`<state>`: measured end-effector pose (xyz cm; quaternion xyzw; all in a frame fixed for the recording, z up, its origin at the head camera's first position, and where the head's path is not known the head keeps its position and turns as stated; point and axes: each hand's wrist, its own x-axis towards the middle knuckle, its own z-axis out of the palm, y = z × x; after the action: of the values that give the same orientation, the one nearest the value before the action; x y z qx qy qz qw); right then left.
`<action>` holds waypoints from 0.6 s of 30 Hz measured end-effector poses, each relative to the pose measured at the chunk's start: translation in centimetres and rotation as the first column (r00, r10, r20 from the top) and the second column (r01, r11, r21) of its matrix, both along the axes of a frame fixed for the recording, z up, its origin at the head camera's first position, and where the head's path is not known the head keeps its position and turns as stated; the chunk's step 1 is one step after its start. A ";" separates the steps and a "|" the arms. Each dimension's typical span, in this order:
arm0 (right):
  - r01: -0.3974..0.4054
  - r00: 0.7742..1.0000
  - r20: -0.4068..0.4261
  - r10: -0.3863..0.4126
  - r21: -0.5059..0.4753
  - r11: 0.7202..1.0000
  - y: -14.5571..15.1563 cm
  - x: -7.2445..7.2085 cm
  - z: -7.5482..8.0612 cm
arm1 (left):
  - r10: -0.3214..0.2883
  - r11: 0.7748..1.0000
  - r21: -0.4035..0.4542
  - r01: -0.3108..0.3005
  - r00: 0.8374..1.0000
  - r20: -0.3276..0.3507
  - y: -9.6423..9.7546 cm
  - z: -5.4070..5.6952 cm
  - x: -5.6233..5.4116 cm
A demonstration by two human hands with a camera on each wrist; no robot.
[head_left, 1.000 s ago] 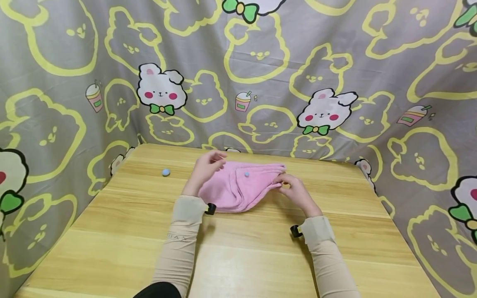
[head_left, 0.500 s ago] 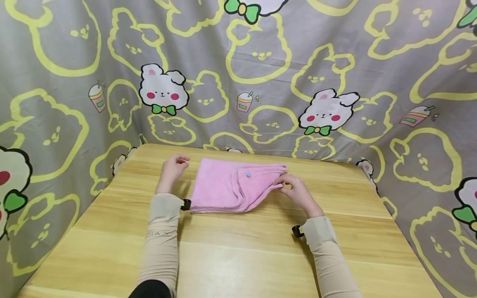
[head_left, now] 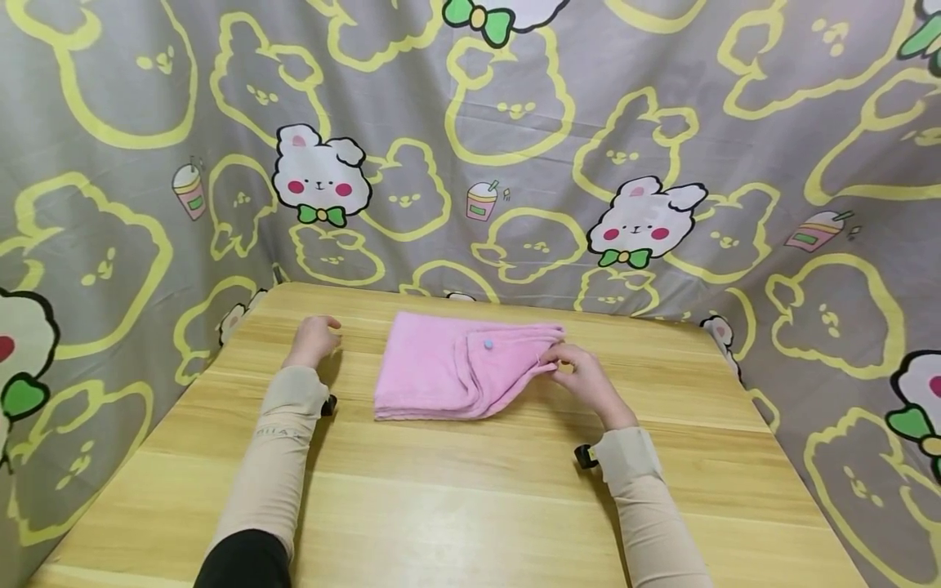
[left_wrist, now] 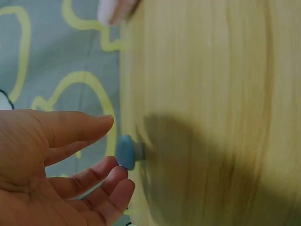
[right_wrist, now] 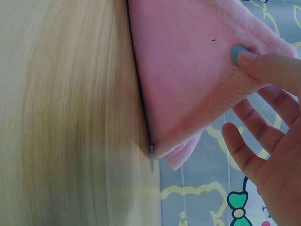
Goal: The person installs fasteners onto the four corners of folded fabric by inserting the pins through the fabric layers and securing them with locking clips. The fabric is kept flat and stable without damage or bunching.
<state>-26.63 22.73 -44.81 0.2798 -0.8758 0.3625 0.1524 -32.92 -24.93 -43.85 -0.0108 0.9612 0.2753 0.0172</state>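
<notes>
A folded pink plush towel lies on the wooden table, its right end gathered and slightly lifted. My right hand pinches that end. In the right wrist view, the thumb lies over a round blue piece on the towel, other fingers beneath. The head view shows a small blue piece on the cloth; I cannot tell whether they are the same. Left of the towel, my left hand surrounds a blue mushroom-shaped clip or pin with a pale stem. Fingertips are at its cap; the thumb is apart from it.
The wooden table reaches back to a grey curtain with yellow outlines and printed rabbits, which also hangs at both sides. A blurred pinkish shape shows at the top of the left wrist view.
My left hand has left the towel's left side and moved left to the blue clip or pin, hiding it from the head view. The right hand keeps its pinch in place.
</notes>
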 end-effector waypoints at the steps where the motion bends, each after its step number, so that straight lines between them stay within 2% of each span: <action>1: 0.000 1.000 -0.001 0.000 0.003 1.000 0.1 0.0 0.0 | -0.008 1.000 -0.017 0.008 1.000 0.005 0.0 -0.1 -0.2; 8: 0.008 1.000 0.019 -0.008 0.000 1.000 0.1 0.0 -0.2 | -0.030 0.993 -0.112 0.032 0.999 0.019 -0.3 -0.7 -0.5; 18: 0.013 0.998 0.056 -0.013 -0.004 1.000 0.2 0.1 0.0 | -0.016 0.999 -0.044 0.017 0.999 0.029 -0.4 -1.0 -0.7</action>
<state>-26.54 22.97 -44.80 0.2637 -0.8808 0.3709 0.1309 -33.65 -25.36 -44.85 -0.0069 0.9667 0.2537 0.0328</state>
